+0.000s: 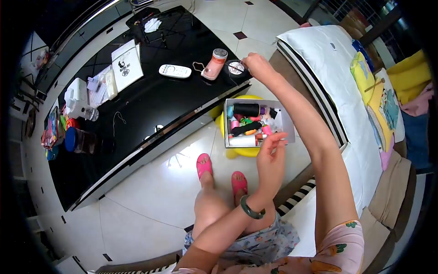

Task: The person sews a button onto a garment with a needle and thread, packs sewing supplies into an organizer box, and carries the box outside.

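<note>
My right hand (pixel 259 67) reaches to the near corner of the black table, its fingertips pinched together beside a small dark round dish (pixel 236 68) with a silvery inside. What those fingers hold, if anything, is too fine to make out. Lower down, my left hand (pixel 272 155), below a dark green bangle (pixel 252 208), hovers over the near right edge of an open box (pixel 287 119). Its fingers are loosely bent and apart, with nothing visible in them. Thread spools fill the box, among them a large black spool (pixel 246 109) and a white spool (pixel 242 140).
The box rests on a yellow stool (pixel 222 128). Along the black glossy table (pixel 150 102) stand a pink-labelled jar (pixel 214 64), a white remote (pixel 175 71), papers (pixel 127 66) and a blue-lidded jar (pixel 80 140). A sofa with a white cover (pixel 315 50) lies to the right.
</note>
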